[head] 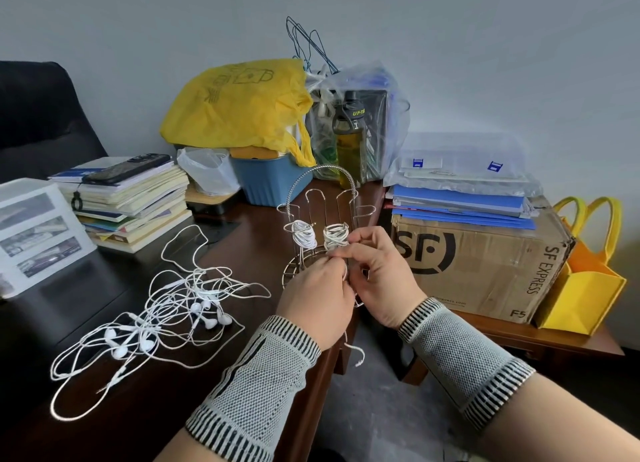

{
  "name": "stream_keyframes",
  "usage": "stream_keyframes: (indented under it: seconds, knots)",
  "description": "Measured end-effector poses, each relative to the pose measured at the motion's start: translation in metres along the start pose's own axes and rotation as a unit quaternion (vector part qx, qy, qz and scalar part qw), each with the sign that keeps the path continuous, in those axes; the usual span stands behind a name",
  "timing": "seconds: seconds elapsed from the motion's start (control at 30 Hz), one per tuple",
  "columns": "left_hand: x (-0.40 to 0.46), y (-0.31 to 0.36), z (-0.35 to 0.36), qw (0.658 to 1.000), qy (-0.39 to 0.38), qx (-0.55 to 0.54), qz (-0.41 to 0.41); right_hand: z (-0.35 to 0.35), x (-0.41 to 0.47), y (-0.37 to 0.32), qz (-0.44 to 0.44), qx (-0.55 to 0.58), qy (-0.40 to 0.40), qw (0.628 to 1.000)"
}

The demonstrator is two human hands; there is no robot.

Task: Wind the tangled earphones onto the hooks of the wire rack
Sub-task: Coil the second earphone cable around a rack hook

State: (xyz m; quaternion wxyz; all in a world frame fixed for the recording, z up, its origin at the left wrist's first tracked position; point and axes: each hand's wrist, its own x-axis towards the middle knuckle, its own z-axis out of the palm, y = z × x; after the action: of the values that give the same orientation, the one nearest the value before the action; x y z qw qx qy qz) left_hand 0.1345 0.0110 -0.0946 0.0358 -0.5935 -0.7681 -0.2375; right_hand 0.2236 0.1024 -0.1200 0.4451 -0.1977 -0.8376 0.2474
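A chrome wire rack (323,198) with an arched handle and several hooks stands at the desk's right edge. Two of its lower hooks carry wound white earphone cable: one coil (304,237) on the left, another coil (335,237) on the right. Both hands meet just in front of the rack's base. My left hand (317,300) pinches a white earphone cable whose loose end (356,354) dangles below it off the desk edge. My right hand (377,276) holds the same cable, fingertips touching the right coil. A tangled pile of white earphones (162,314) lies on the dark desk to the left.
A stack of books with a phone on top (128,202) sits at the back left, beside a white box (34,229). Behind the rack are a blue bin (270,181), a yellow bag (239,105) and a bottle (349,143). A cardboard box (485,264) stands right.
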Motion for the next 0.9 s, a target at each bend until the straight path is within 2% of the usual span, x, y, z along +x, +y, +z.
stream_keyframes:
  seconds: [0.1, 0.2, 0.27, 0.33, 0.4, 0.47, 0.53, 0.6, 0.67, 0.77, 0.9]
  knots:
    - [-0.003, -0.007, -0.001, 1.000, 0.001, -0.015, -0.018, 0.002, 0.001, 0.006, -0.018, -0.041, 0.025, 0.999]
    - [-0.001, -0.017, -0.001, 0.990, 0.012, -0.112, -0.080, 0.004, 0.001, 0.009, 0.009, -0.038, 0.034, 0.999]
    - [0.002, -0.023, -0.002, 0.970, 0.031, -0.207, -0.123, 0.005, 0.001, 0.009, 0.048, -0.006, 0.057, 0.997]
    - [0.003, -0.027, -0.005, 0.934, 0.040, -0.317, -0.157, 0.004, 0.001, 0.004, 0.120, 0.062, 0.085, 0.987]
    - [0.002, -0.027, -0.007, 0.882, 0.034, -0.434, -0.180, 0.003, 0.002, -0.001, 0.220, 0.191, 0.091, 0.952]
    - [0.003, -0.027, -0.007, 0.834, 0.048, -0.513, -0.195, 0.004, 0.004, -0.005, 0.301, 0.303, 0.095, 0.899]
    - [0.006, -0.025, -0.007, 0.816, 0.067, -0.539, -0.199, 0.005, 0.009, -0.005, 0.343, 0.363, 0.099, 0.861]
    - [0.010, -0.019, -0.006, 0.818, 0.083, -0.536, -0.190, 0.005, 0.013, -0.003, 0.363, 0.394, 0.098, 0.839]
    - [0.017, -0.014, -0.006, 0.836, 0.110, -0.508, -0.177, 0.004, 0.016, -0.002, 0.377, 0.411, 0.089, 0.825]
    - [0.027, -0.010, -0.006, 0.889, 0.163, -0.391, -0.173, 0.003, 0.019, -0.004, 0.386, 0.401, 0.073, 0.828]
    - [0.034, -0.006, -0.012, 0.926, 0.217, -0.270, -0.150, 0.003, 0.021, -0.007, 0.384, 0.399, 0.067, 0.830]
